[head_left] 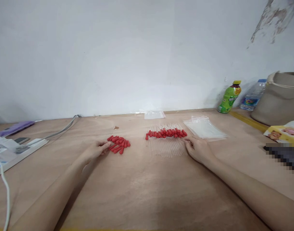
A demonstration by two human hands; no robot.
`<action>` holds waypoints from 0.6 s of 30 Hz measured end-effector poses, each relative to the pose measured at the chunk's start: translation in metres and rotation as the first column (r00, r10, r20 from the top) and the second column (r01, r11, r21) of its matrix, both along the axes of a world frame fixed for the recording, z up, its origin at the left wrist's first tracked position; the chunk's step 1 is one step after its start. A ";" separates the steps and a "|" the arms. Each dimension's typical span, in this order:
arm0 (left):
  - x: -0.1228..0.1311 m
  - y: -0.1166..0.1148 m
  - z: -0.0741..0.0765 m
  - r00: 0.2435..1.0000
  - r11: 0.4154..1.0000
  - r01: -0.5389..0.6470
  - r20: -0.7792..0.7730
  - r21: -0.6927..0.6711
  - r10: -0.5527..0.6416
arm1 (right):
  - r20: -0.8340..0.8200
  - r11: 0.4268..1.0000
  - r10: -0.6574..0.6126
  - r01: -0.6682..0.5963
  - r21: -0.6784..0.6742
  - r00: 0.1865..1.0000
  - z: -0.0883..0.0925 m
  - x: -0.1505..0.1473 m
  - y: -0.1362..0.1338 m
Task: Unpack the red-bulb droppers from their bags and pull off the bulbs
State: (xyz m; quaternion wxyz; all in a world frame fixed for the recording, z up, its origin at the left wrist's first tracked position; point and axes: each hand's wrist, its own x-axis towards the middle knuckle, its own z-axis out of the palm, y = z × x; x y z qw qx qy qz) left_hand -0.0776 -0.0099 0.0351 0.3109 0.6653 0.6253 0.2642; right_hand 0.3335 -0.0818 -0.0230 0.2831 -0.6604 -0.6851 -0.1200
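My left hand [100, 148] rests on the table at the left edge of a small pile of red rubber bulbs [120, 141]. Its thumb and fingers are slightly apart and touch the nearest bulbs; no bulb is visibly gripped. To the right lies a row of thin clear droppers [166, 148], with red bulbs [169, 132] in a band across their middle. At the right end of that row is my right hand [197, 148], thumb and fingers apart, fingertips against the outermost droppers. Clear plastic bags [205, 127] lie just behind it.
Another clear bag [154, 115] lies by the wall. A green bottle [230, 97], a water bottle [254, 96], a grey bucket [278, 99] and a yellow tissue pack [282, 134] stand right. At left are a power strip [24, 152], cables and a purple case [15, 128].
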 end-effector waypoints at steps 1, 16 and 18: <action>0.000 0.000 0.001 0.999 0.998 -0.025 -0.043 0.052 0.028 | 0.008 1.000 0.004 -0.004 -0.001 1.000 -0.001 -0.001 0.000; 0.115 -0.020 -0.008 0.889 0.641 0.426 -0.427 0.638 -0.165 | 0.007 0.985 0.016 -0.015 -0.171 1.000 0.003 -0.012 -0.001; 0.140 -0.015 -0.007 0.858 0.600 0.493 -0.465 0.631 -0.216 | -0.013 0.985 0.007 -0.009 -0.173 1.000 0.005 -0.012 -0.001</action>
